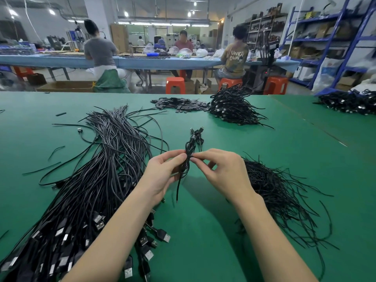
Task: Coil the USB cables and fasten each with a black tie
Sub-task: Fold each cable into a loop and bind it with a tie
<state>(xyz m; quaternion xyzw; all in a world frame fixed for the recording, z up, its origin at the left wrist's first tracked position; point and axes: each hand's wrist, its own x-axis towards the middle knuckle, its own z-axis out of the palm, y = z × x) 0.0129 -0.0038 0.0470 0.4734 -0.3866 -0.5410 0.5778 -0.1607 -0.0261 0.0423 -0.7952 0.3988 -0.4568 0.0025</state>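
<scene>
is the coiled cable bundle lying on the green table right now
No, the coiled black USB cable bundle is held up above the green table, pinched at its middle between the left hand and the right hand.

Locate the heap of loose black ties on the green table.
In the head view, the heap of black ties lies on the green table at the person's right, just beyond the right hand, which pinches the coiled cable.

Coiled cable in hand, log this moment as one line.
step: tying | left hand: pinches coiled cable | right hand: pinches tie at its middle | loose cables: left | ties: right
</scene>
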